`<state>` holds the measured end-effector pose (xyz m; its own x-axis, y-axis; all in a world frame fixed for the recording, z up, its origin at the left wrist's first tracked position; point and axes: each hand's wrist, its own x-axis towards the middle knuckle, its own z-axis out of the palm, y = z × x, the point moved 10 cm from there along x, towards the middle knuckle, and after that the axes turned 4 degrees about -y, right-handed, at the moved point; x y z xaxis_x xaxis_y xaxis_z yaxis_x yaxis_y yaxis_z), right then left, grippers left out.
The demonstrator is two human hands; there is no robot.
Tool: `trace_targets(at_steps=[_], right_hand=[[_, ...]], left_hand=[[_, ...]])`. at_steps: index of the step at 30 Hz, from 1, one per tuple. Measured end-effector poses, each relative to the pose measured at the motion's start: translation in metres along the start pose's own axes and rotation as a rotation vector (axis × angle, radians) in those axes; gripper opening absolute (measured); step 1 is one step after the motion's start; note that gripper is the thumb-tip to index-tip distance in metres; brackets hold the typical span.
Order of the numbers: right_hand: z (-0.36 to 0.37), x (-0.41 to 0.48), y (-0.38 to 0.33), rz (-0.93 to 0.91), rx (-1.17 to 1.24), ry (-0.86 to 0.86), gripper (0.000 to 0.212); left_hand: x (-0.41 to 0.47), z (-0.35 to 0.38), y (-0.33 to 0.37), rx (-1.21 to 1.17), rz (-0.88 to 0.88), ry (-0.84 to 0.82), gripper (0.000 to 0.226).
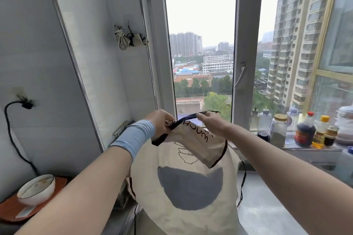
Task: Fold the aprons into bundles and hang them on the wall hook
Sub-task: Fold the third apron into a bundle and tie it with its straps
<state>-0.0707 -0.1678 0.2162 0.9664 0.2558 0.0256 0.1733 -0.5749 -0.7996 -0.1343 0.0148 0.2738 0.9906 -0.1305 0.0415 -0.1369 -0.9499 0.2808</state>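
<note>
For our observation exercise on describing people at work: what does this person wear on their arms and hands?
Both the left hand and right hand are ungloved. A light blue ribbed cuff wraps the left wrist. The right arm shows no sleeve or band.

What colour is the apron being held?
The apron is cream with dark edging and a grey bowl-shaped print, head view.

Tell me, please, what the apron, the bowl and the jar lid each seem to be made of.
The apron is matte cream woven cloth, probably cotton canvas: it drapes and creases softly, with dark sewn trim. The bowl is likely glazed ceramic, white and glossy, its rim catching light. The jar lid looks like pale wood or bamboo, matte tan; too small to be sure.
</note>
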Motion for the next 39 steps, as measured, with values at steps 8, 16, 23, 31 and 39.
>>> trace_targets(at_steps=[8,16,23,31,39], right_hand=[[-0.028,-0.026,-0.053,-0.157,-0.039,-0.025,0.016],[0.014,-0.085,-0.021,0.289,-0.759,-0.793,0.036],[0.021,-0.019,-0.038,-0.048,-0.710,-0.251,0.062],[0.026,-0.001,-0.042,-0.212,-0.528,0.009,0.017],[0.017,-0.008,-0.045,-0.277,-0.390,-0.004,0.011]], left_hand=[[0.015,0.002,-0.008,0.043,-0.078,0.023,0.028],[0.018,0.011,-0.027,-0.072,-0.068,-0.150,0.021],[0.006,-0.017,0.002,0.067,0.134,0.088,0.021],[-0.015,-0.029,-0.016,0.366,0.068,0.118,0.021],[-0.026,-0.028,-0.057,0.227,-0.106,0.136,0.038]])
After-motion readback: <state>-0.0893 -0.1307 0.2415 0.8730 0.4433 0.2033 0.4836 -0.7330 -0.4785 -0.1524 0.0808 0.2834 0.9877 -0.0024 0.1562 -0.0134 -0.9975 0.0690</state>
